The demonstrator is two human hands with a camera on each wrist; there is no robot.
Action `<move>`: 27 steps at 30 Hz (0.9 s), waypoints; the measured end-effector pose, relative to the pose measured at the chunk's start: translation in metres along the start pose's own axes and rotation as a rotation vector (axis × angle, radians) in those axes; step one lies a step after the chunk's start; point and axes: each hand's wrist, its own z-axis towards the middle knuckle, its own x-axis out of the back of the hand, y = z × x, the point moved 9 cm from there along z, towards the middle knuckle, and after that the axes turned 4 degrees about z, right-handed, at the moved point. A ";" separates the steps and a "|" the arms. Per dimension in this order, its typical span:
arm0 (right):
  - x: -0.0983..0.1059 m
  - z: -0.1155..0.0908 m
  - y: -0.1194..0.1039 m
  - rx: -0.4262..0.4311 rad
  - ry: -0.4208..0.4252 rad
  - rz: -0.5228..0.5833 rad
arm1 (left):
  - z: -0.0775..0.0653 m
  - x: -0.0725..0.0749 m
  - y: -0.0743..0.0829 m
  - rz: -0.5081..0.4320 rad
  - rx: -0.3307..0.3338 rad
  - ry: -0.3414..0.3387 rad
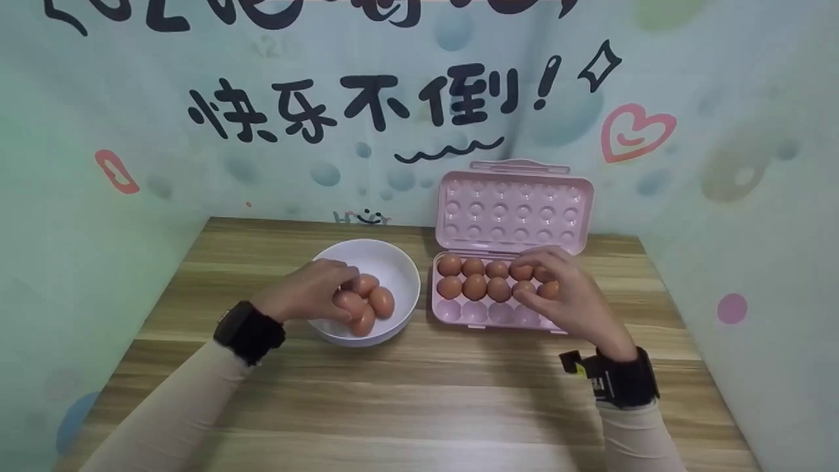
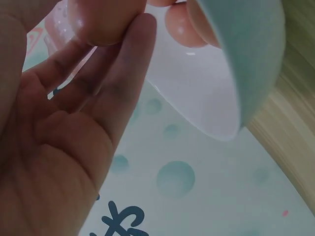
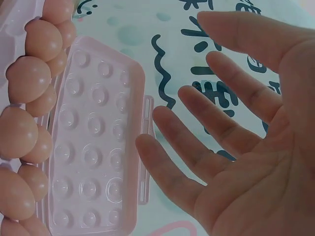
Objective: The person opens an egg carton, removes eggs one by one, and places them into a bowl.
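A white bowl on the table contains several brown eggs. Over its left side is my left hand, with thumb and fingers about one egg, which it grips. To the right stands a pink egg carton, its dimpled lid raised against the wall. Brown eggs sit in its two back rows, and the cups of the front row show. Above the carton's right side hovers my right hand; in the right wrist view its fingers are spread, holding nothing. It partly hides the eggs there.
The wood-grain table reaches back to a pale printed wall covering with black lettering and a pink heart. Side walls rise close on the left and right. A dark band with a camera is on each wrist.
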 end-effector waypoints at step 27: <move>0.001 -0.001 0.004 -0.018 -0.027 -0.036 | -0.014 -0.031 -0.033 -0.332 0.299 -0.096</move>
